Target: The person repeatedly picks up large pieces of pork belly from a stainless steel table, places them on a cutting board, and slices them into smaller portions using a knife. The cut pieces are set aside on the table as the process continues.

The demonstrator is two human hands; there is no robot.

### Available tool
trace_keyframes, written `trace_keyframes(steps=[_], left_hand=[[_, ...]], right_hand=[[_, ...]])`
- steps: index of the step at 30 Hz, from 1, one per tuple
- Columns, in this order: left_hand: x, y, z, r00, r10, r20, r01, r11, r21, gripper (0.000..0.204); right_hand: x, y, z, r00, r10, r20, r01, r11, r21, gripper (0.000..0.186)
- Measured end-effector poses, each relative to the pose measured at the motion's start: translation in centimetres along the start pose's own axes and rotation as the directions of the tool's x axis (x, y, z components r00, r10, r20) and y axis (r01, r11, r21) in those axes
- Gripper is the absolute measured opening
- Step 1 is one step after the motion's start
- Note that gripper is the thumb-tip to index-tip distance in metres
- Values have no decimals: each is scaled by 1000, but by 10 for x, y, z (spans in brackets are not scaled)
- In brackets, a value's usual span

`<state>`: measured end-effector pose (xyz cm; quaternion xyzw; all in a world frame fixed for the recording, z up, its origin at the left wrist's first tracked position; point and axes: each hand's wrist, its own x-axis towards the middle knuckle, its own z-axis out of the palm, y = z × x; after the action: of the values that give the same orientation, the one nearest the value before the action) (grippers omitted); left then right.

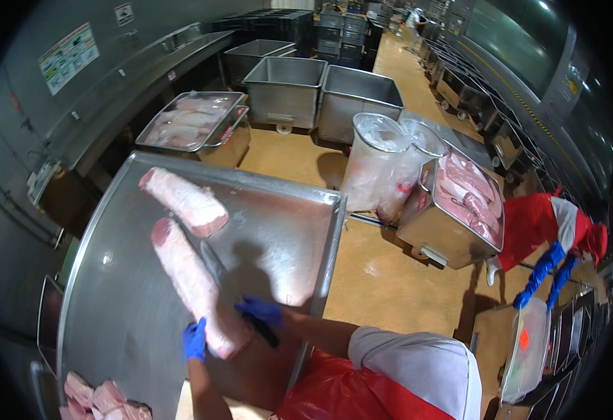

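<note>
My left hand [194, 340], in a blue glove, lies against the left side of the near end of a long, pale pork loin [191, 269], its fingers stretched out. My blue-gloved right hand [259, 309] is just right of that loin, closed around a knife [212, 262]. The blade points up and left beside the meat; the black handle end shows below my hand. Shadow darkens the part between. A second pork loin [184, 199] rests farther off on the metal table [131, 280]. Pink meat pieces [100, 399] are heaped at the table's near left corner.
A raised metal rim [334, 231] edges the table. Beyond it stand metal bins [285, 77], a meat-filled bin [180, 126], plastic-lined barrels [376, 154] and a bin of pink meat [464, 189]. A person in a red apron [534, 231] bends over at the right with blue sleeves.
</note>
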<state>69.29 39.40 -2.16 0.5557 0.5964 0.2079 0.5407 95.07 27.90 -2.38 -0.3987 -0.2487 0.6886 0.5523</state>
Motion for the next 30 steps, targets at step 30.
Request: trace_keyframes(steps=[30], left_hand=[[-448,-249,-229,793,492,-359,-269,812,518,59]], right_hand=[[-265,90,244,962,92,257,78,809,-583,10]])
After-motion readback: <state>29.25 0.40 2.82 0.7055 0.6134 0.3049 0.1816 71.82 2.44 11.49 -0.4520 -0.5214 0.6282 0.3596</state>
